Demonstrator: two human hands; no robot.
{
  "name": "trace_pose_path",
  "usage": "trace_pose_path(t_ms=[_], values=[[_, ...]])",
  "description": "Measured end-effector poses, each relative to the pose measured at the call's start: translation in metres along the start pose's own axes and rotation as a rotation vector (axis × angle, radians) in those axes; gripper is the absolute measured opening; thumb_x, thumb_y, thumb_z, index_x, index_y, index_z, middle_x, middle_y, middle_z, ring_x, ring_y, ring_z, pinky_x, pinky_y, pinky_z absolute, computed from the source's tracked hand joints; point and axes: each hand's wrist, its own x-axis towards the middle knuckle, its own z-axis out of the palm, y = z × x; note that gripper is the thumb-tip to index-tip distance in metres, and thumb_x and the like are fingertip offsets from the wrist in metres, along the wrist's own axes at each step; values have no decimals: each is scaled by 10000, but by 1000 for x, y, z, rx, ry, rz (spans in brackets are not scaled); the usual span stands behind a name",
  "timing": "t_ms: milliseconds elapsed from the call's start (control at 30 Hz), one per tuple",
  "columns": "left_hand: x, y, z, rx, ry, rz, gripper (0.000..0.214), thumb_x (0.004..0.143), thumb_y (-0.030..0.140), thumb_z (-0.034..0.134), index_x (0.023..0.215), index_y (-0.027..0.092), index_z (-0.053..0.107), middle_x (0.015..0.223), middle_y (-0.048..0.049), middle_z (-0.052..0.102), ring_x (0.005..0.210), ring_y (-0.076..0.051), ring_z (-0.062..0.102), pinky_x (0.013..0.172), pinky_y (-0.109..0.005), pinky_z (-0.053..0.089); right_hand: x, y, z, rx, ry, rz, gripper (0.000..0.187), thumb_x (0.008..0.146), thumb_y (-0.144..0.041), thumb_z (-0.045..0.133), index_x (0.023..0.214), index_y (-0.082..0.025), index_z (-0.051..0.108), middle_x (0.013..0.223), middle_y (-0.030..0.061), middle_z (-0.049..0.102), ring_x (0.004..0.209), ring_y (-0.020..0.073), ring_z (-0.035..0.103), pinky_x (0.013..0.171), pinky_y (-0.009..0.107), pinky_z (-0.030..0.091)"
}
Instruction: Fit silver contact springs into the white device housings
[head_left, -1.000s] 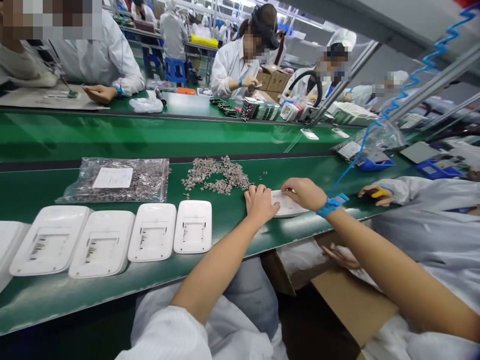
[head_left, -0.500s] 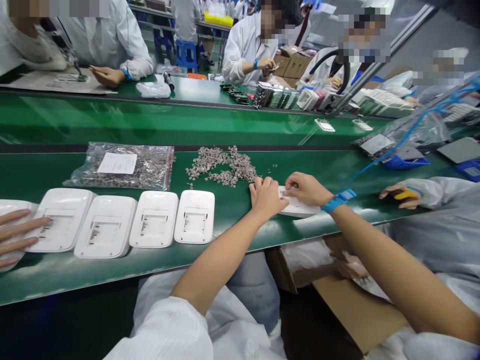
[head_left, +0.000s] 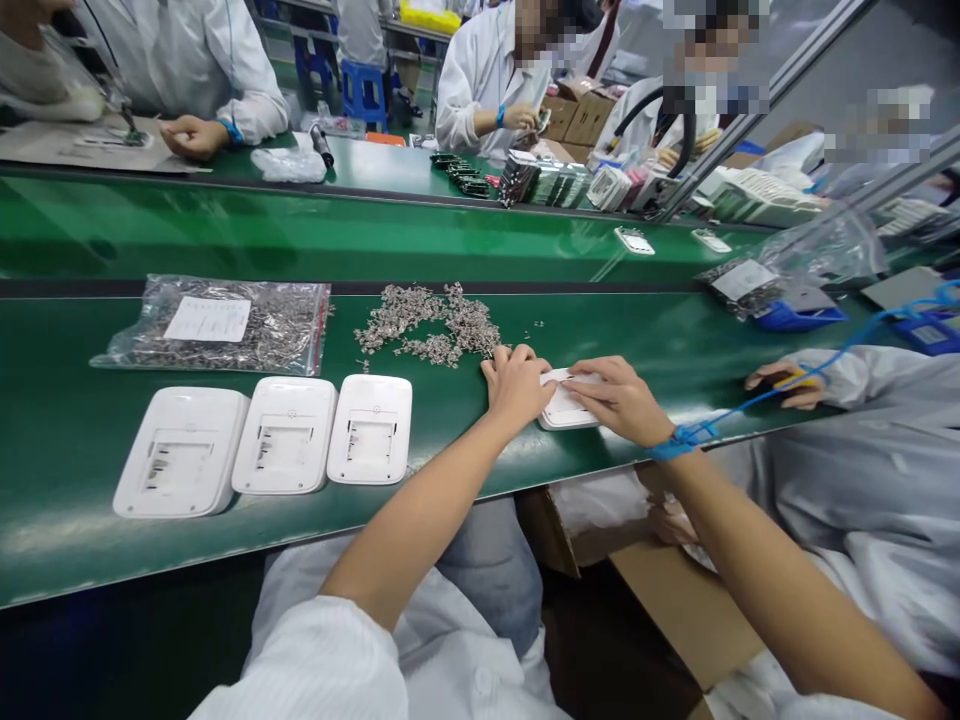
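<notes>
My left hand (head_left: 516, 386) rests, fingers curled, on the left end of a white plastic housing (head_left: 564, 410) lying on the green belt (head_left: 675, 350). My right hand (head_left: 616, 398) lies over the housing's right part, fingers bent down onto it; a blue wrist strap (head_left: 675, 441) is on that wrist. A heap of small metal parts (head_left: 431, 325) is spread just beyond and left of my left hand. What my fingertips hold, if anything, is hidden.
Three white housings (head_left: 285, 435) lie in a row at the left. A clear bag of metal parts (head_left: 217, 325) sits behind them. A neighbour's sleeve and hand (head_left: 787, 382) are at right. A cardboard box (head_left: 675, 600) is below the table edge. Several people work across the far belt.
Fewer white housings lie in the row at left and another person's hand has left the view. My right hand has slid further over the housing.
</notes>
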Motion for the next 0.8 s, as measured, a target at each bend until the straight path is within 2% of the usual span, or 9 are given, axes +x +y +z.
trace_pose_path(t_ms=[267, 800], values=[[1, 5, 1, 47, -1, -41, 86, 866, 367, 678, 894, 297, 718, 1125, -7, 625, 1139, -249, 417, 925, -444, 332, 1, -1, 1, -1, -24, 51, 250, 975, -286, 553, 1080, -301, 780, 1176, 95, 679, 1080, 279, 583, 955, 504, 487], [1, 10, 1, 86, -8, -24, 81, 879, 338, 662, 853, 266, 690, 1091, -6, 650, 1112, -234, 439, 914, -430, 332, -2, 2, 2, 7, -22, 46, 236, 979, -277, 563, 1087, -311, 769, 1203, 74, 672, 1088, 268, 563, 941, 466, 460]])
